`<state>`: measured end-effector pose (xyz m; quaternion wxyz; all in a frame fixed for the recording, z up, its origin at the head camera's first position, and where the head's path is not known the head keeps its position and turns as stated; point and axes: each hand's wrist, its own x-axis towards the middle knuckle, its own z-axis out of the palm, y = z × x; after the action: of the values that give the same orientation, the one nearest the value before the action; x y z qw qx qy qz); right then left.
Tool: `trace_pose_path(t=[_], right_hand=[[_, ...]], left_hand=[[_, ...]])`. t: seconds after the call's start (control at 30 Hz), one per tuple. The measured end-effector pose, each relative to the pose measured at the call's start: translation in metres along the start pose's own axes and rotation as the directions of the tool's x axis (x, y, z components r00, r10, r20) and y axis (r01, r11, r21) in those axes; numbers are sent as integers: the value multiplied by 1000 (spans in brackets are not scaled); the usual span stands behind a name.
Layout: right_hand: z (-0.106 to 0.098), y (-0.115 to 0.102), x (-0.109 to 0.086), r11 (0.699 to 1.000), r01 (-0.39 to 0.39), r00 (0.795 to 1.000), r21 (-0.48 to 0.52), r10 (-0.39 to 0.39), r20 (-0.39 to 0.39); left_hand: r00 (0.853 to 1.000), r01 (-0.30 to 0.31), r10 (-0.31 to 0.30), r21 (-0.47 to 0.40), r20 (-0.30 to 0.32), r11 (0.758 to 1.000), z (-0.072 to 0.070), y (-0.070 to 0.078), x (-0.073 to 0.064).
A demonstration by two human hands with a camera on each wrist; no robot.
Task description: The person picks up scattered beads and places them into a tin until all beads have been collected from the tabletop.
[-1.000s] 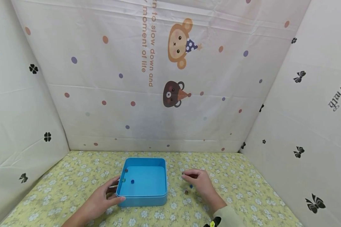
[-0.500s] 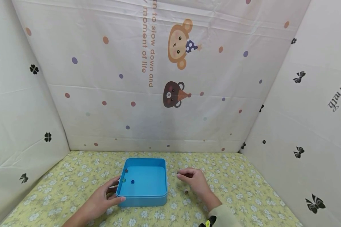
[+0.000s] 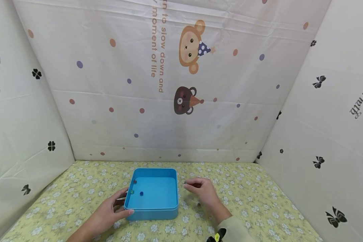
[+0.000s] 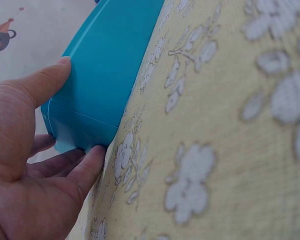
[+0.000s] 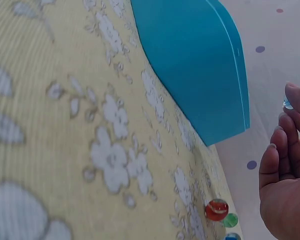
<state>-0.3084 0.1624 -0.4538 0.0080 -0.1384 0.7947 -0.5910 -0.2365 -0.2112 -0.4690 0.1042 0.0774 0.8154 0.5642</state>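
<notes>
A flowered desk [image 3: 254, 195] carries a blue box [image 3: 152, 214], near-square, so no long axis stands out. The left hand [image 3: 107, 212] grips its near left corner, thumb and fingers curved round it. The right hand [image 3: 206, 194] is nearer the box's right side — close, but apart — pinching a pale marble [image 5: 287, 104] between thumb and finger; the box lies to its left. A red marble [image 5: 216, 209], green marble [image 5: 230, 220] and blue marble [image 5: 233, 236] rest outside, right of the box; three more marbles [image 3: 141, 193] sit inside, leftward.
</notes>
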Motion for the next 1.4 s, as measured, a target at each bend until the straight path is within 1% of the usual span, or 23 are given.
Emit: trace_pose_path(t=[0.23,0.4,0.6,0.93,1.1,1.4], right_hand=[[6,-2,2,999,-4,1000,36,3,23],[11,-4,5,1000,8,1000,15,-8,22],[18,-9,8,999,41,999,-6,-40,25],[29,-20,11,998,51,998,40,-52,37],[33,-25,12,998,54,998,22,-55,43],[38,-32,18,997,81,993,-20,-79,83]], left_hand=[[1000,-2,2,-6,0,1000,0,2,-1],[1000,-1,1,-6,1,1000,0,1,-1],[1000,4,-4,-7,-6,1000,-1,1,-1],[1000,0,0,-5,5,1000,-1,1,-1],[1000,13,-13,6,-8,1000,0,2,-1],[999,28,-27,28,-38,999,1,3,0]])
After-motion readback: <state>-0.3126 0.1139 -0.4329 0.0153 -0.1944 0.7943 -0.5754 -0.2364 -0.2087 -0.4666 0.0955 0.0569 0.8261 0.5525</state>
